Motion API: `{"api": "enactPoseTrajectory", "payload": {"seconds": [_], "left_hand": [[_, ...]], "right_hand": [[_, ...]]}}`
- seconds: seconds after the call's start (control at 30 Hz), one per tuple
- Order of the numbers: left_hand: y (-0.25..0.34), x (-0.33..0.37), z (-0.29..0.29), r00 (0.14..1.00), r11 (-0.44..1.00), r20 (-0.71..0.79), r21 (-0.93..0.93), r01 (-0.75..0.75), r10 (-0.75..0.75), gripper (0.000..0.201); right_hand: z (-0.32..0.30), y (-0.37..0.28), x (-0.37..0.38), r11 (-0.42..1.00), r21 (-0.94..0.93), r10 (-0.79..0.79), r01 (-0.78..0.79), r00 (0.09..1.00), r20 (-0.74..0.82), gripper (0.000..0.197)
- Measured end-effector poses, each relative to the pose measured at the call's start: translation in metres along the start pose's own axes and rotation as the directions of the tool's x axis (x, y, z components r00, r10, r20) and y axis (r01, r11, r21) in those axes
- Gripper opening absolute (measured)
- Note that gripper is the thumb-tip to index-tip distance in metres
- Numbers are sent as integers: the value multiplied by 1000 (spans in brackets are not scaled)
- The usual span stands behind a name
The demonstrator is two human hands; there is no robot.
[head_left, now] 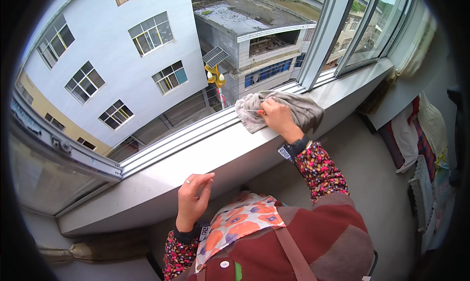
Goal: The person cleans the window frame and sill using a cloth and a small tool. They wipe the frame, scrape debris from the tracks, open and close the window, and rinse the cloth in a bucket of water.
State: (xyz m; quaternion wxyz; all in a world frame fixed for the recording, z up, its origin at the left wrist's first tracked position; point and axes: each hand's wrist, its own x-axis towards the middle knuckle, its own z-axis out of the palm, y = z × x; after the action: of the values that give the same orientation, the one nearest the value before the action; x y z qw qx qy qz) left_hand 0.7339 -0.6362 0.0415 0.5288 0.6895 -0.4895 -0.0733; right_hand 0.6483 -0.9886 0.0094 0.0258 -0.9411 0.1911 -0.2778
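A crumpled grey-beige cloth [301, 107] lies on the white window sill [215, 146], partly over the sliding-window track [183, 135]. My right hand [280, 118] is on its left part, fingers bent and closed on the fabric. At those fingertips show a small orange-red spot and a thin pale line, too small to name. My left hand [193, 199] is raised in front of the sill's near edge, apart from the cloth. Its fingers are loosely extended, the thumb stands a little off them, and nothing shows in them. A ring sits on one finger.
Beyond the track is a drop to the outside, with buildings and a yellow lamp post [215, 79]. Sliding glass panes [374, 29] stand at the right, and another window sash [58, 149] is at the left. Hanging fabrics [426, 129] are at the far right.
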Motion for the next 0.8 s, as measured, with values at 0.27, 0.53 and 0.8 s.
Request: {"api": "enactPoseTrajectory", "payload": {"seconds": [0.27,0.53,0.8], "left_hand": [[-37,90,57,1000,985,16,-171,-9,12,93],[-47,100,62,968,835,-15,-509,209,-251,30],[-38,115,41,938,545,-139,-837,59,-316,45]], "right_hand": [[-61,-90,0,474,877,-308,84,948,75,20],[-46,-59,-40,568,813,40,-125,991,124,30],[-10,-73,-86,642,700,120,-313,942,312,31]]}}
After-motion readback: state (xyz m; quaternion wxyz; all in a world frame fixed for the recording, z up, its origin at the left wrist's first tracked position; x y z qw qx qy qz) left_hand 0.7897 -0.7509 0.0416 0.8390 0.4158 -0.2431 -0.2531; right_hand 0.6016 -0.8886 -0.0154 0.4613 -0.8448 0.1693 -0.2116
